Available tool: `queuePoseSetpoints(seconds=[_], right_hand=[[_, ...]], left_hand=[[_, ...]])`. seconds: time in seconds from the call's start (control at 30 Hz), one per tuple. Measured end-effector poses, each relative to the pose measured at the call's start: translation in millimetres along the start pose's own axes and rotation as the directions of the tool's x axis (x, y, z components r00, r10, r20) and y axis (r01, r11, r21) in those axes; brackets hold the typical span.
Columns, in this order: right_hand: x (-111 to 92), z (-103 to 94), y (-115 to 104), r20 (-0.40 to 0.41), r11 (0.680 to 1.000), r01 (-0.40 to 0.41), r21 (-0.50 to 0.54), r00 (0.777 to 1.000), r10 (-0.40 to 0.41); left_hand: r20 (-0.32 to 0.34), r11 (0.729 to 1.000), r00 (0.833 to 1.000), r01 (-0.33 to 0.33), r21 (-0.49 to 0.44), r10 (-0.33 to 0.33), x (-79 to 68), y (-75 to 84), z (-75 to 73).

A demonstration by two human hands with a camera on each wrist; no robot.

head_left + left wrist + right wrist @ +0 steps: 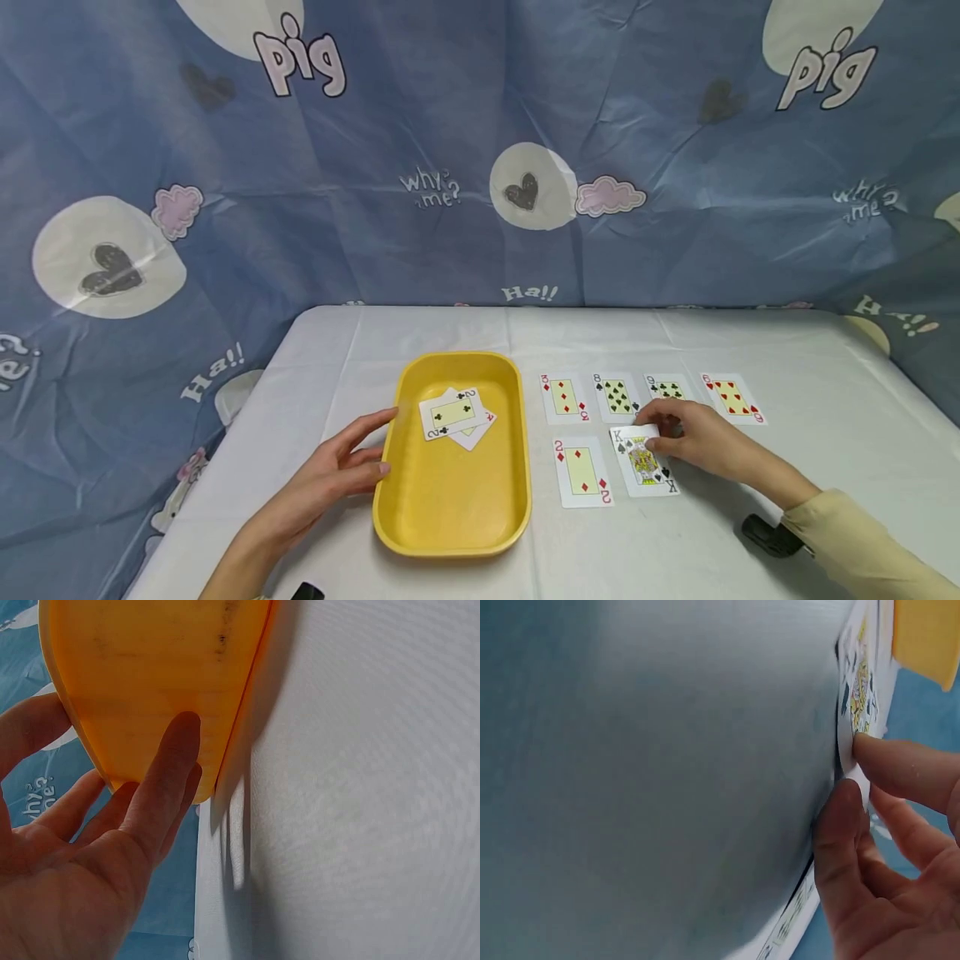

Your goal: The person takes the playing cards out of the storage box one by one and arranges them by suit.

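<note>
Against the left side of a yellow tray [450,521], my left hand [318,483] rests with fingers and thumb spread. Seen in the left wrist view, its fingers [161,780] touch the tray's outer wall. My right hand [701,440] pinches a king of spades [642,463] by its upper right corner, thumb on the face. In the right wrist view that card [861,690] bends slightly at the pinched end, close over the table. Left of the king lies a two of diamonds [582,472]. Fingers of the right hand partly cover a nine of clubs [666,387].
A two of clubs [453,413] overlaps a red-marked card [480,432] inside the tray. Behind the king run a three of diamonds [564,398], a black eight [617,397] and a six of hearts [733,398]. A patterned blue cloth [450,250] hangs behind the white-covered table [825,375].
</note>
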State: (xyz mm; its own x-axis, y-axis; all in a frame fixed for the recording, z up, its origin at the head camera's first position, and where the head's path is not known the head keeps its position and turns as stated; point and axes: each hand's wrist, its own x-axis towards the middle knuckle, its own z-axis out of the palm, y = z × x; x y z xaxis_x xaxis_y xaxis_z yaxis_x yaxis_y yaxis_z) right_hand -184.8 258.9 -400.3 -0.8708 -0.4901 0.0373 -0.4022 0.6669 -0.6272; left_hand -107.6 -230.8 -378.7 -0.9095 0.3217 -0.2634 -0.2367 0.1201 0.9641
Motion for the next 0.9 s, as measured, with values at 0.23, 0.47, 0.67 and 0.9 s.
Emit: queuePoseSetpoints(seconds=[0.23, 0.47, 0.67, 0.9], right_hand=[[-0.7, 1.8, -1.4, 0.017, 1.0, 0.004, -0.02, 1.0, -0.003], [0.0, 2.5, -3.7, -0.027, 1.0, 0.023, 0.021, 0.999, -0.022], [10.5, 3.9, -15.9, -0.112, 0.966, 0.115, 0.23, 0.99, -0.091], [27.2, 10.9, -46.8, -0.076, 0.899, 0.105, 0.424, 0.994, -0.081]], left_hand=[[-0.002, 1.0, 1.0, 0.002, -0.003, -0.002, 0.2, -0.8, 0.6], [0.001, 1.0, 1.0, 0.002, -0.008, -0.002, 0.3, -1.5, -0.2], [0.013, 1.0, 1.0, -0.01, -0.008, 0.01, 0.0, -1.7, -1.8], [0.018, 1.0, 1.0, -0.016, -0.017, 0.017, 0.1, -1.6, -1.9]])
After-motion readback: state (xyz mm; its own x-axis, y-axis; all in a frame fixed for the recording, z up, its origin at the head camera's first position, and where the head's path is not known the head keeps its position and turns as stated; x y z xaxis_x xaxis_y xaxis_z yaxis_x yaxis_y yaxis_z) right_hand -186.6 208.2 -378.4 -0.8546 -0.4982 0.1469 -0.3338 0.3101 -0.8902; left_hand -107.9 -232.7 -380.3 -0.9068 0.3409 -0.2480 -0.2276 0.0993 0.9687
